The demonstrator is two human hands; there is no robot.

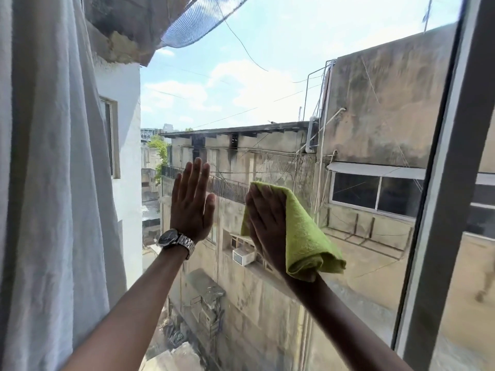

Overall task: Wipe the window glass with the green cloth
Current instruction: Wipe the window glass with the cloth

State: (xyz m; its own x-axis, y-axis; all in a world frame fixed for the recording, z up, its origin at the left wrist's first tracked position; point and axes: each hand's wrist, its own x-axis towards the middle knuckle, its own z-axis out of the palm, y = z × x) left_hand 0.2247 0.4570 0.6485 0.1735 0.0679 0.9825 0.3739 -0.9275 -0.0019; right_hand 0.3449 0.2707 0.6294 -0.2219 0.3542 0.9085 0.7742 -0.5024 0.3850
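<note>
To wipe well, the right hand [263,223] should press the green cloth [305,236] flat and sweep in overlapping passes toward the frame [450,156] at the right edge of the window glass [267,89], leaving no strip untouched. That hand lies spread with straight fingers on the cloth, pinning it against the lower middle of the pane. The left hand [191,207] is open, seemingly braced on the glass nearer the curtain [53,183].
</note>
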